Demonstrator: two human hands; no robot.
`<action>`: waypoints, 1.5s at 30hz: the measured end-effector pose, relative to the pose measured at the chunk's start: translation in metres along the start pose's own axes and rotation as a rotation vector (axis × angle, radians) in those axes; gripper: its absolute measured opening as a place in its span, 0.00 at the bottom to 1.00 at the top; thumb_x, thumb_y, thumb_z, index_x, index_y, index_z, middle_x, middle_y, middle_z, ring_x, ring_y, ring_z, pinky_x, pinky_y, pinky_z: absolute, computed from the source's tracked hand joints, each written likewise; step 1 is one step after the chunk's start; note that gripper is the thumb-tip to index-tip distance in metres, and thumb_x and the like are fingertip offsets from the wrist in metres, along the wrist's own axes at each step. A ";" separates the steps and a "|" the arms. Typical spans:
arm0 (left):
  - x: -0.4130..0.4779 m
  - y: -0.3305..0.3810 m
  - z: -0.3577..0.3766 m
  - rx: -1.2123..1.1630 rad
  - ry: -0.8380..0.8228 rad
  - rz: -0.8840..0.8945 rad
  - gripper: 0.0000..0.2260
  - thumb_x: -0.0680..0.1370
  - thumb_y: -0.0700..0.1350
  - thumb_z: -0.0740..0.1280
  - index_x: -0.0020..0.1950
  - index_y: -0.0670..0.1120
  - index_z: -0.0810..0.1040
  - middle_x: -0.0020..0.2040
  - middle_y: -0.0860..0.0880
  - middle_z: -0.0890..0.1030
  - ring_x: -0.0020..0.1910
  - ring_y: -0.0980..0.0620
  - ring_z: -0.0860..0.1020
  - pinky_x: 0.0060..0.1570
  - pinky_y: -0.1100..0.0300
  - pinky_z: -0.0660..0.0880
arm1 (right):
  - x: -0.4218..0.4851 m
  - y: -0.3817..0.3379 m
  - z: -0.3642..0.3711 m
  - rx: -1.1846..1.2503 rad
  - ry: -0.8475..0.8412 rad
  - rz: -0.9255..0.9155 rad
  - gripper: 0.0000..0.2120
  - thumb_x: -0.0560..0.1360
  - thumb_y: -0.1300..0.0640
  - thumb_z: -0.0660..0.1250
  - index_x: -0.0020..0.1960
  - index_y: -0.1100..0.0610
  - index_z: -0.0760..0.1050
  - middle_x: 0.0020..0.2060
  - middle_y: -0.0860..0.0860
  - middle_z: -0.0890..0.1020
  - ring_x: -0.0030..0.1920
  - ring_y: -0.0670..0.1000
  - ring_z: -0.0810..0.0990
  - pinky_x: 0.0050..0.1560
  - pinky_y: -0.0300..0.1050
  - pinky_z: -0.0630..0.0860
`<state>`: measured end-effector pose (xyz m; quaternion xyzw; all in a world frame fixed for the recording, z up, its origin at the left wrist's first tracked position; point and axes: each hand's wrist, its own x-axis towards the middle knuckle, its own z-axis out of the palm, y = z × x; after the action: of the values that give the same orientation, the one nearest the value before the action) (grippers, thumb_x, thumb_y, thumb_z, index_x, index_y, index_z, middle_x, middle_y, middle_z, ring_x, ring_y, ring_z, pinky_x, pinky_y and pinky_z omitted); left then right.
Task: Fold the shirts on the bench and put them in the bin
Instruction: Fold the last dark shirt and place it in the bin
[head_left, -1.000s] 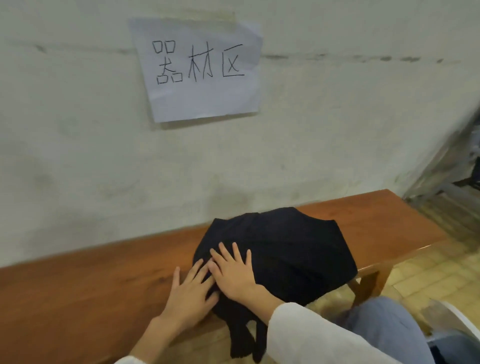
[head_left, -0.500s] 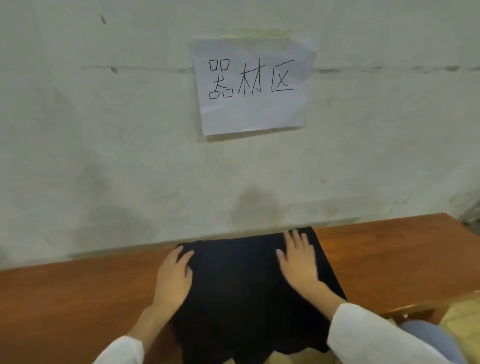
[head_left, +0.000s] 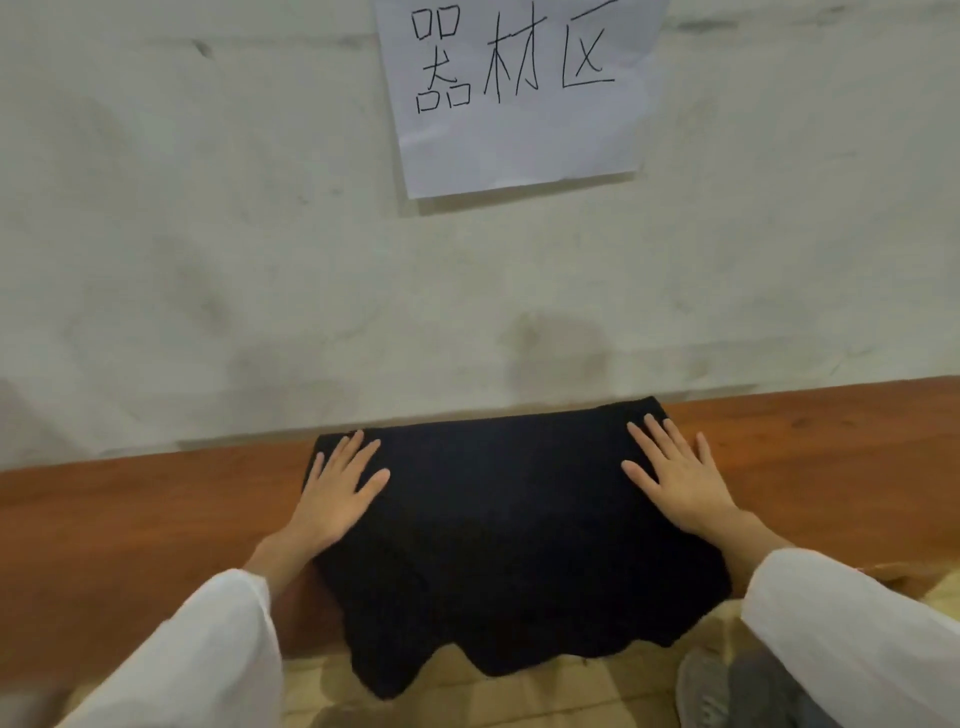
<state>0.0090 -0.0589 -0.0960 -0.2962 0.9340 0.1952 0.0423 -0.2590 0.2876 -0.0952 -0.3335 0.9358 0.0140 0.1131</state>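
Observation:
A black shirt (head_left: 504, 525) lies spread across the reddish wooden bench (head_left: 130, 519), its near edge hanging over the front of the bench. My left hand (head_left: 337, 488) rests flat on the shirt's left edge, fingers apart. On the shirt's right edge my right hand (head_left: 675, 478) lies flat too, fingers spread. Both hands press down and hold nothing. No bin is in view.
The bench stands against a pale plaster wall (head_left: 208, 260) with a white paper sign (head_left: 519, 93) taped above. Tan floor tiles (head_left: 571, 691) show below the shirt's hanging edge, and a grey shoe (head_left: 711, 691) sits at the lower right.
My hands have slid apart from the middle of the shirt to its left and right edges, flattening it. The view has swung to face the bench squarely and closer.

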 end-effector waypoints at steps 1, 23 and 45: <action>-0.006 0.003 0.000 0.031 0.025 0.021 0.24 0.82 0.55 0.54 0.77 0.51 0.56 0.79 0.51 0.51 0.77 0.52 0.47 0.75 0.51 0.43 | -0.003 -0.005 -0.001 0.015 0.005 0.029 0.32 0.78 0.35 0.39 0.78 0.47 0.43 0.78 0.48 0.44 0.77 0.50 0.41 0.75 0.54 0.43; -0.153 0.043 0.006 -1.264 0.082 -0.379 0.16 0.77 0.47 0.68 0.62 0.44 0.74 0.55 0.46 0.80 0.52 0.45 0.79 0.49 0.50 0.76 | -0.156 0.000 0.024 1.130 0.107 0.262 0.14 0.74 0.51 0.70 0.52 0.60 0.73 0.43 0.50 0.78 0.45 0.49 0.78 0.43 0.42 0.74; -0.210 -0.006 0.076 -1.331 -0.459 -0.709 0.32 0.73 0.54 0.69 0.73 0.44 0.63 0.68 0.42 0.72 0.66 0.41 0.70 0.68 0.45 0.64 | -0.181 0.039 0.050 1.026 -0.971 0.241 0.23 0.72 0.58 0.72 0.64 0.57 0.68 0.59 0.54 0.77 0.59 0.54 0.78 0.51 0.42 0.78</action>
<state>0.1814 0.0788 -0.1267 -0.4918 0.4383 0.7446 0.1075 -0.1371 0.4356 -0.1060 -0.0887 0.6988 -0.2684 0.6572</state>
